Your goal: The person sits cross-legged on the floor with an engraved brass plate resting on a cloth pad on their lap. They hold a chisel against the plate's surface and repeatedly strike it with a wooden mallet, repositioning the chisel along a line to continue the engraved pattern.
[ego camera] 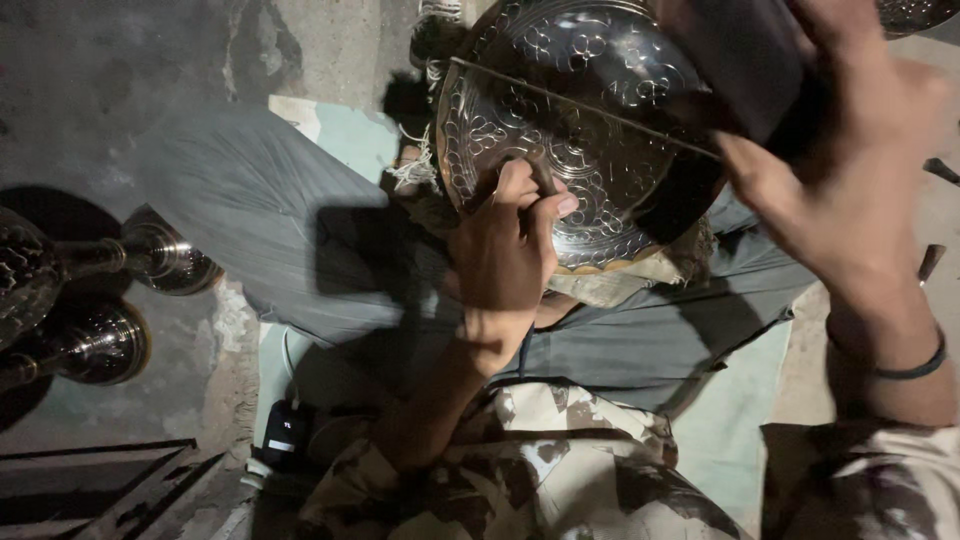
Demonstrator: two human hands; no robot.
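Camouflage-patterned fabric [560,470] of the person's shirt fills the lower edge of the view, soft and creased, with both sleeves pushed toward the forearms. Above it, the left hand [505,255] is seen curled into a fist-like grip around a slim dark engraving tool [543,175], whose tip is pressed against the face of a round metal plate [560,120]. That plate is held tilted in the lap, above the grey trousers [270,220], resting on a crumpled pale cloth [640,275]; its polished surface is covered with chased floral scrolls and ringed borders, and a thin straight line is seen across it. The right hand [850,190] is raised beside the plate's upper right edge, its grip closed around a dark, smooth, blocky object [760,60] whose nature cannot be told. A dark band [915,368] is worn on the right wrist. At the left, on the rough concrete floor [100,90], two shiny goblet-like metal stands [120,300] with flared round bases are laid on their sides. A small black device [285,432] with a white cable is seen near the shirt hem.
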